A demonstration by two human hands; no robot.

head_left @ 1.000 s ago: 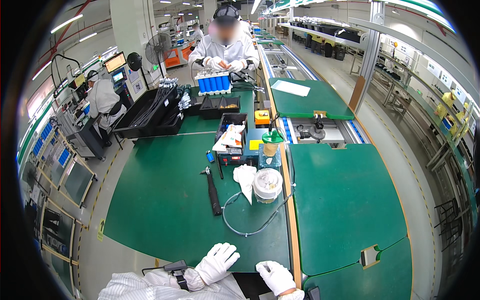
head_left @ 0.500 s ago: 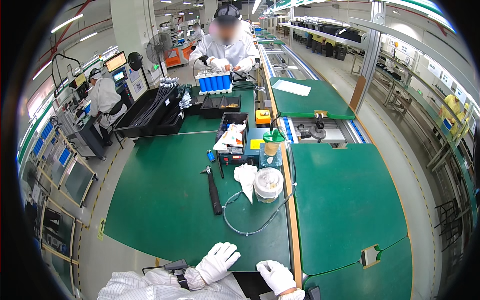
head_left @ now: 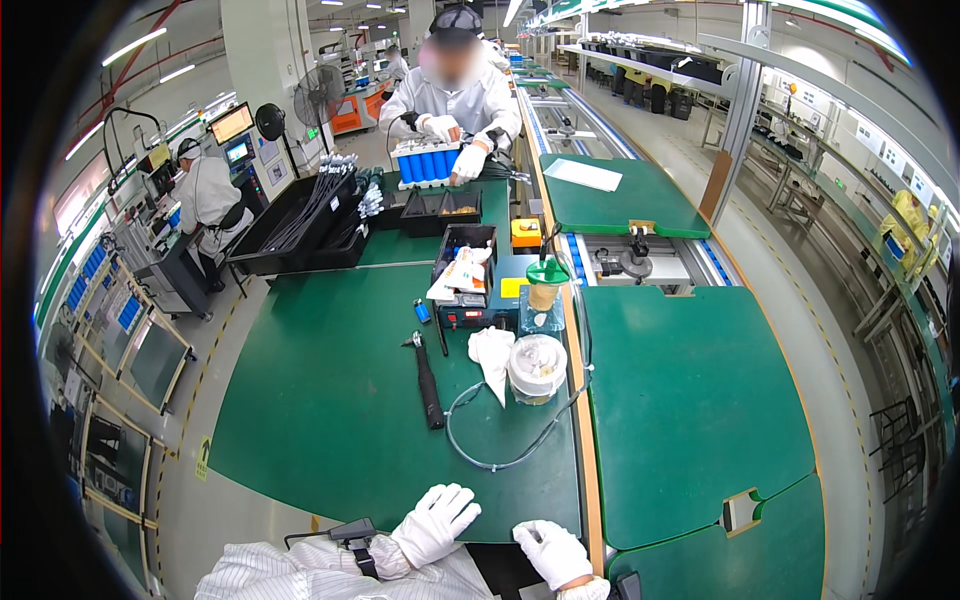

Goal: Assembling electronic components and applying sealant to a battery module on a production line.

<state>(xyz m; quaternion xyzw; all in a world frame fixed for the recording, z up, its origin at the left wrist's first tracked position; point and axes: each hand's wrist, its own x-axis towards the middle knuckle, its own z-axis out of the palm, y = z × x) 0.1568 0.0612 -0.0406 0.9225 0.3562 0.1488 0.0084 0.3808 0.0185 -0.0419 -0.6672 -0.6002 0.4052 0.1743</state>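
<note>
My left hand (head_left: 437,525), in a white glove, rests at the near edge of the green table (head_left: 320,400), fingers stretched and slightly apart, holding nothing. Beside it, my right hand (head_left: 553,553), gloved too, lies at the same edge near the wooden border; its fingers are loosely bent, and nothing shows in them. A black-handled ratchet wrench (head_left: 428,385) lies farther up the table, touched by neither hand. Past its head lies a small blue cylindrical cell (head_left: 421,311). A white cloth (head_left: 492,360) and a round white tub (head_left: 537,368) stand right of the wrench, with a looped cable (head_left: 497,467) nearer me.
A green-topped dispenser bottle (head_left: 546,285), a box-shaped bench unit (head_left: 470,314) and a black bin (head_left: 465,250) stand beyond. Across the table a co-worker (head_left: 455,100) handles a blue cell pack (head_left: 430,166). Black trays (head_left: 295,225) of cables sit far left; a conveyor (head_left: 650,262) runs right.
The co-worker's hand on the picture's right has moved down to the side of the blue cell pack. My own hands have stayed in place.
</note>
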